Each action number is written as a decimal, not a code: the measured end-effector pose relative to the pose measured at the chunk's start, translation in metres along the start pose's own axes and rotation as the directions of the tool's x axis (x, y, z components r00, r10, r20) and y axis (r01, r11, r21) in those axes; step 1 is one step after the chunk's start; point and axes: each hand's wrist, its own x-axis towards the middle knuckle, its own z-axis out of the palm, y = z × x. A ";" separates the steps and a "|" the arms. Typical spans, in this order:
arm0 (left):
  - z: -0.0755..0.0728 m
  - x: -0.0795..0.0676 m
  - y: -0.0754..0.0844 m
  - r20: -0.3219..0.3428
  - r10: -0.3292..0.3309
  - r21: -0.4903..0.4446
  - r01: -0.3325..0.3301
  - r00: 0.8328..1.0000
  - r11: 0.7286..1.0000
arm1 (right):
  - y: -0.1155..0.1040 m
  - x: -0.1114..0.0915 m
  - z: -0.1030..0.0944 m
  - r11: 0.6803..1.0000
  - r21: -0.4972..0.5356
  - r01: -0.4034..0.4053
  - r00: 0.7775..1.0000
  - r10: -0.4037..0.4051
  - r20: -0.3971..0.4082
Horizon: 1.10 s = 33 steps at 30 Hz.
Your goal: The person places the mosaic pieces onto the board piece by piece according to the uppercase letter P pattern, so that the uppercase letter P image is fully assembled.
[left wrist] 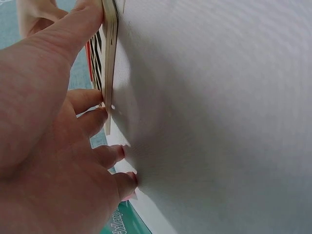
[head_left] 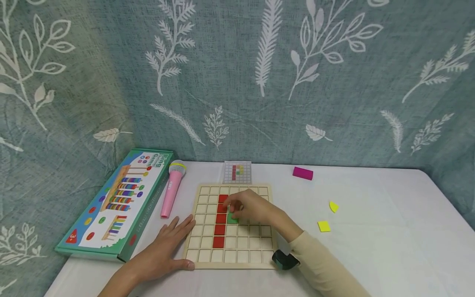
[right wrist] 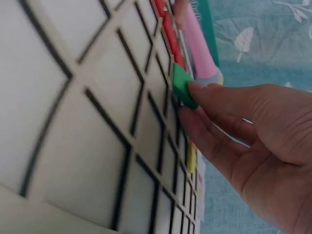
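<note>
A wooden grid board (head_left: 230,266) lies on the white table, with a column of several red tiles (head_left: 219,229) in its squares. My right hand (head_left: 256,207) is over the middle of the board and pinches a green tile (right wrist: 183,86) between thumb and fingertips. In the right wrist view this tile is tilted at a square beside the red column. A yellow tile (right wrist: 191,158) shows on the board beyond the fingers; the hand hides it in the head view. My left hand (head_left: 159,253) lies spread at the board's left edge, thumb and fingertips touching the rim and table.
Behind the board a small card (head_left: 227,175) shows a coloured grid pattern. To the left are a pink microphone (head_left: 172,194) and a green game box (head_left: 115,202). A magenta block (head_left: 302,173), a yellow square (head_left: 324,226) and a rounded yellow piece (head_left: 333,206) lie to the right.
</note>
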 end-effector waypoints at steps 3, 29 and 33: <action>0.000 0.000 0.000 -0.001 -0.001 0.001 0.001 1.000 1.000 | 0.001 0.000 0.004 0.999 -0.037 0.000 1.000 0.000 -0.011; 0.001 0.001 0.004 -0.005 0.001 0.008 -0.001 1.000 1.000 | 0.011 -0.039 -0.031 0.992 -0.122 -0.012 0.991 -0.005 -0.133; 0.001 0.000 0.003 -0.006 0.007 0.007 -0.007 1.000 1.000 | 0.026 -0.056 -0.047 0.992 -0.120 -0.035 0.985 0.014 -0.171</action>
